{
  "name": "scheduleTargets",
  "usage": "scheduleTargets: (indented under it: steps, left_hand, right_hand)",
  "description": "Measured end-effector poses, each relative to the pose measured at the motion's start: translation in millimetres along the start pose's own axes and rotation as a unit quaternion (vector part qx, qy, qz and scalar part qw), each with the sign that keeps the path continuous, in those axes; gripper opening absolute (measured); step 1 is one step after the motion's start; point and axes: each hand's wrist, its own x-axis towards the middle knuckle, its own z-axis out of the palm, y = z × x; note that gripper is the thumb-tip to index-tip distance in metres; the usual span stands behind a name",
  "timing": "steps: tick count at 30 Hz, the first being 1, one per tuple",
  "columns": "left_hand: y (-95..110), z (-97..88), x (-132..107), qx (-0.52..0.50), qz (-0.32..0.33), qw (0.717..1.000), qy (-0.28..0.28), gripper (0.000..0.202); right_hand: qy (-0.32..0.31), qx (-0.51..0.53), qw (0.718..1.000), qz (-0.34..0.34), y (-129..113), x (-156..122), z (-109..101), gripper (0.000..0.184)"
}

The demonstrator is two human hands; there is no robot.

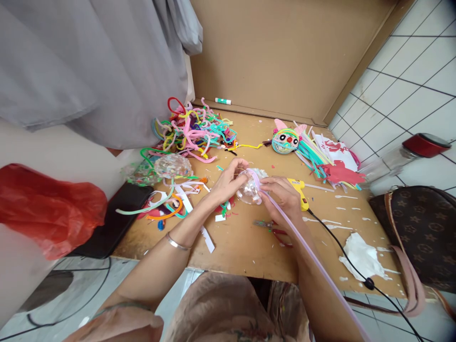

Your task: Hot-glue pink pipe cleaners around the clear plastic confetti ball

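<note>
A clear plastic ball with whitish stuff about it is between my hands, low over the table. My left hand is closed at its left side, thumb and fingers pinched at its upper edge. A lilac pipe cleaner curves over the front of the ball, and its long tail runs down along my right forearm. My right hand pinches this pipe cleaner by the ball's right edge. Red-handled pliers lie partly under my right hand. A yellow glue gun lies just right of it.
Tangled pipe cleaners are heaped at the back left. A finished-looking animal head with strands is at the back right. Clear balls lie left. A bottle, brown handbag, tissue and black cord occupy the right side.
</note>
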Motion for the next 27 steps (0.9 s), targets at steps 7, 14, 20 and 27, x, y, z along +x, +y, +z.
scheduleTargets:
  steps: [7, 14, 20, 27]
  left_hand:
    - [-2, 4.4, -2, 0.002, 0.008, 1.000, 0.030, 0.032]
    - [-5, 7.6, -1, 0.023, 0.092, 0.992, 0.082, 0.023]
    - [1, 8.6, -3, 0.019, 0.086, 0.993, 0.074, 0.019]
    - [6, 7.4, -6, 0.047, 0.072, 0.994, 0.060, 0.019]
  right_hand:
    - [-0.004, -0.001, 1.000, 0.002, 2, -1, 1, 0.007]
    - [-0.003, 0.009, 1.000, 0.011, 2, -1, 1, 0.006]
    - [0.003, 0.003, 1.000, 0.001, 2, -1, 1, 0.007]
    - [0.002, 0.007, 1.000, 0.017, 1, -2, 1, 0.007]
